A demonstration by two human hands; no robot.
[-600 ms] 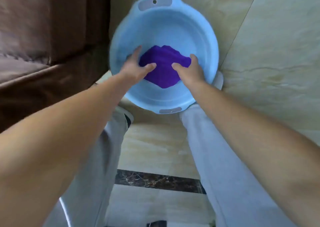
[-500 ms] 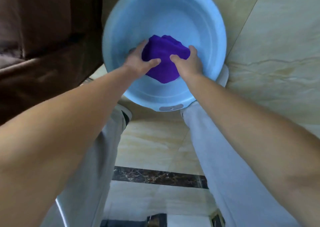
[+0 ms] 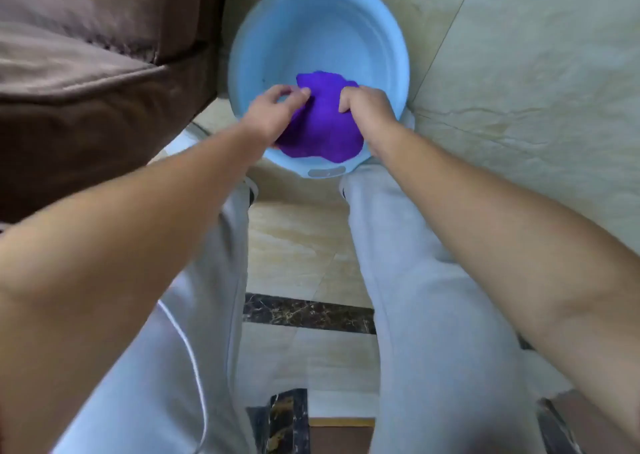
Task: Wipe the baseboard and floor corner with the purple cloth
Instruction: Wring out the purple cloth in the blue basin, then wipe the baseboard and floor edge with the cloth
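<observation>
The purple cloth [image 3: 322,121] is bunched up in the near part of a light blue plastic basin [image 3: 311,34] that stands on the tiled floor. My left hand [image 3: 273,111] grips the cloth's left side with curled fingers. My right hand [image 3: 367,107] grips its right side. The cloth hangs over the basin's near wall between the two hands. No baseboard or floor corner can be made out.
A brown sofa [image 3: 86,73] stands close on the left of the basin. Beige marble floor tiles [image 3: 519,90] spread to the right. My legs in light grey trousers [image 3: 415,280] straddle the floor below the basin, over a dark marble strip [image 3: 308,313].
Both hands have pulled the cloth from the basin's middle toward its near edge, and the cloth now looks lifted and more spread. My fingers have closed tighter on it.
</observation>
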